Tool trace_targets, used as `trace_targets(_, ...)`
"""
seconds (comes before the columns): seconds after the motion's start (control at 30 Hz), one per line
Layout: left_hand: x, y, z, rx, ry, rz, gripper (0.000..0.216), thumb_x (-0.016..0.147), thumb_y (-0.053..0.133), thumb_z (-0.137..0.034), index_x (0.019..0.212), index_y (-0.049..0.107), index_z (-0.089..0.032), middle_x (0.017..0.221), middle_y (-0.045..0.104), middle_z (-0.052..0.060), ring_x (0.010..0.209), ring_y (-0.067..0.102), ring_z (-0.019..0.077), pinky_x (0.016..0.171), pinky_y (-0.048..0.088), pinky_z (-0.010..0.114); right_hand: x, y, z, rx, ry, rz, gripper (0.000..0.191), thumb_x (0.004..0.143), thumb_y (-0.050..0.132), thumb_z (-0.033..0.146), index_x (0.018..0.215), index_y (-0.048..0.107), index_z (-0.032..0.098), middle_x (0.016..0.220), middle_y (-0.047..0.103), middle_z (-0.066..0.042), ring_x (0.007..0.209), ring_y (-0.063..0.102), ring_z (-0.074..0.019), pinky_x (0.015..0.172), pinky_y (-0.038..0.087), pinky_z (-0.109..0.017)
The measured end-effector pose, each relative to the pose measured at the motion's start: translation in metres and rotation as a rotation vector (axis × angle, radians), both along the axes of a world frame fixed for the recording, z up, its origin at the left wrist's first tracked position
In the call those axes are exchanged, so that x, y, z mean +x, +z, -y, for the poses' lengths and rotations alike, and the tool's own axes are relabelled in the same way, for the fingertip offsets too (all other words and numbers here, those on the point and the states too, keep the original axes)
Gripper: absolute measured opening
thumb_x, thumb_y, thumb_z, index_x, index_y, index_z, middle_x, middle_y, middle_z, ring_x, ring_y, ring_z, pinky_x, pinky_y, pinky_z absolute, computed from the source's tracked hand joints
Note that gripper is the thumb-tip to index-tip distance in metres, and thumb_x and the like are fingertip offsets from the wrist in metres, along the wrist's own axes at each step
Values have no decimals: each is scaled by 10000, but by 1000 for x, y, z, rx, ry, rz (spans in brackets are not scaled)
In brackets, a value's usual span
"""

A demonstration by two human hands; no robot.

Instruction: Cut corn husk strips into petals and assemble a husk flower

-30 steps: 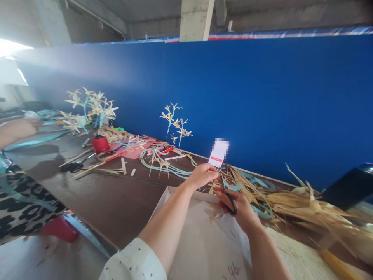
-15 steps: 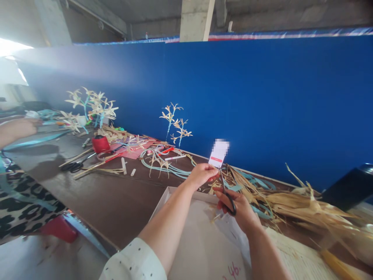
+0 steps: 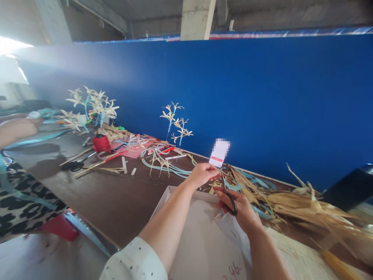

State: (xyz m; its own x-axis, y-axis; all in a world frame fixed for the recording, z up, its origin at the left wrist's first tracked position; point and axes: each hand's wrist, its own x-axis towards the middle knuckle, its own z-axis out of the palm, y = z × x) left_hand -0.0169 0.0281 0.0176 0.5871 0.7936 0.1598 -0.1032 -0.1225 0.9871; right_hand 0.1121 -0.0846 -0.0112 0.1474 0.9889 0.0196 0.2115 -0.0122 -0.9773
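My left hand [image 3: 201, 174] is closed in a pinch on a thin piece of dry straw, held just above the far edge of a white cardboard box [image 3: 201, 241]. My right hand [image 3: 240, 210] grips black-handled scissors [image 3: 227, 193], fingers through the loops, blades pointing up toward the pinched straw. Both hands hover over the box, beside a heap of dried husk strips [image 3: 294, 202].
A dark table [image 3: 116, 198] runs along a blue wall [image 3: 262, 101]. On it lie straw flower sprays [image 3: 176, 122], teal cords [image 3: 163, 165], a red spool [image 3: 101, 143], other scissors [image 3: 74, 165] and a white tag [image 3: 219, 152]. Another person's arm [image 3: 16, 130] rests at far left.
Almost nothing differs: my hands keep their hold on straw and scissors, shifting only a little.
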Motion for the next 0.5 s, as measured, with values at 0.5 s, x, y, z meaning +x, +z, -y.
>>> trace_targets(0.5, 1, 0, 1, -26, 17, 41, 254, 688, 653, -363, 755, 598, -124, 736, 640, 37, 588, 518, 79, 633, 428, 234, 0, -1, -2, 2, -17, 31, 497, 739, 612, 514, 1069, 649, 145, 528, 547, 2, 459, 410, -104, 454, 294, -245)
